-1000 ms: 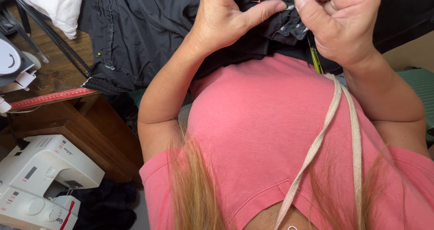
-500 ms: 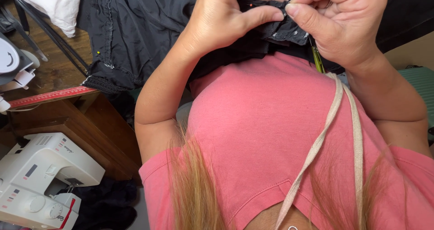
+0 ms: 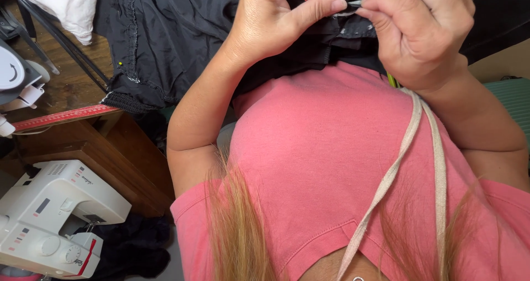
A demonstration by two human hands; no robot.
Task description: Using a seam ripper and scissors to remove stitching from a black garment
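Observation:
My left hand [image 3: 276, 24] and my right hand [image 3: 422, 32] are raised close together in front of my pink shirt [image 3: 331, 165]. Both pinch a bunched edge of black fabric [image 3: 337, 35] between thumb and fingers. A thin silvery item like a pin [image 3: 353, 4] shows between the tips of my right thumb and forefinger, right against my left thumb. The fabric hangs down against my chest and runs back to the dark garment [image 3: 165, 32] spread on the table.
A cream tape [image 3: 411, 143] hangs round my neck. A wooden table [image 3: 83, 143] with a red ruler [image 3: 66, 117] along its edge stands left. A white sewing machine [image 3: 49, 215] sits below it, white cloth [image 3: 66, 2] at top left.
Both hands have drifted slightly up and right with the fabric. My right fingers have tightened at the fabric edge, where the silvery pin now shows.

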